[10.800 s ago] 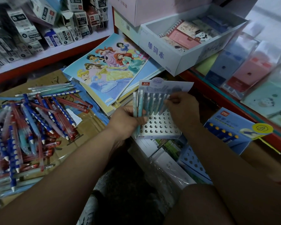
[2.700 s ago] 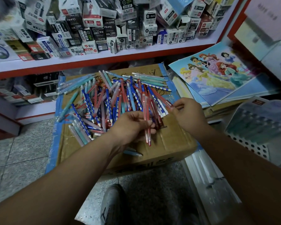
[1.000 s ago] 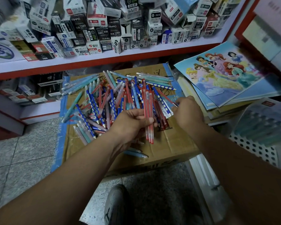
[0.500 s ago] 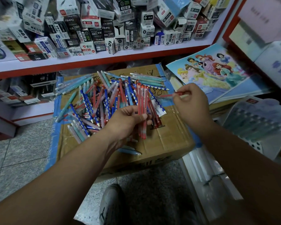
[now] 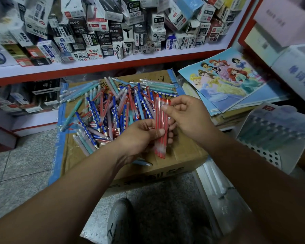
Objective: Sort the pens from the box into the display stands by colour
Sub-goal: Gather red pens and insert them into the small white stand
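Loose pens [image 5: 113, 110] smother the cardboard box [image 5: 183, 152] from nine to twelve o'clock, with a bare strip open at five. The shelf [image 5: 113, 61] overhangs at twelve, colouring books [image 5: 227, 81] crowd two, the display stand [image 5: 264, 154] blocks four. Open floor [image 5: 25, 164] at eight.

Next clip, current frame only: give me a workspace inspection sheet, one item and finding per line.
Surface: cardboard box, top closed, blue tape along its edges, used as the worktop.
Job's things: loose pile of pens in red, dotted blue, teal and pale colours lies on the box; a bunch of red pens is held roughly upright above it; display stand at right has teal pens in it.
Clutter: stack of picture books right of the box.
Hands: left hand grips the red pens low down; right hand pinches them near the top.
Cables: nothing seen.
Surroundings: shelf crowded with small cartons; tiled floor; a shoe below.
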Motion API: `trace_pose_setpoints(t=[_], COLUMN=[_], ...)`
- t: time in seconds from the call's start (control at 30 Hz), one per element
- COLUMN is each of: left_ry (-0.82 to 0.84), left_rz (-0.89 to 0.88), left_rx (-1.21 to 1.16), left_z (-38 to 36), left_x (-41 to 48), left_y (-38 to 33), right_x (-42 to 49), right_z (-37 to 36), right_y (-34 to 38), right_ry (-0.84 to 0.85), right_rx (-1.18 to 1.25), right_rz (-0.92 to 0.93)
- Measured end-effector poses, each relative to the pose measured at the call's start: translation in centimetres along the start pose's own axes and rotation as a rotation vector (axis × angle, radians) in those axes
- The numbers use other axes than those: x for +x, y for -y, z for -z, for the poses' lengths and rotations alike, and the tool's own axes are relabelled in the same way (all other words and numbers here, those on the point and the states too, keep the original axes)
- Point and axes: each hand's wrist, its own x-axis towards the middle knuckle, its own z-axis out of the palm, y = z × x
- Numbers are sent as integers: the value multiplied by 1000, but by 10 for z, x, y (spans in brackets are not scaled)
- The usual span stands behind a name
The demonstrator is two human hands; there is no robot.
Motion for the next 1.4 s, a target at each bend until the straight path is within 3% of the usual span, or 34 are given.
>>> trace_pose_setpoints(t=[0.23,0.33,0.43,0.93,1.2,1.4], left_ry=[-53,-148,-199,-199,-194,-192], left_rz=[26,21,12,11,17,6], left_rx=[6,-13,-33,-26,-1,17], left_z=[14,20,26,30,32,22], left_x=[-1,0,-1,-1,1,1], left_y=[2,1,0,-2,-1,-2], right_x=[6,12,11,14,11,8], right_z=[-1,6,5,0,4,8], right_y=[-12,-35,-53,-61,-50,-44], right_ry=[45,20,128,87,65,60], right_rx=[72,-198,-482,-546,-822,-899], right_rz=[-119,-163,-187,-178,-152,-240])
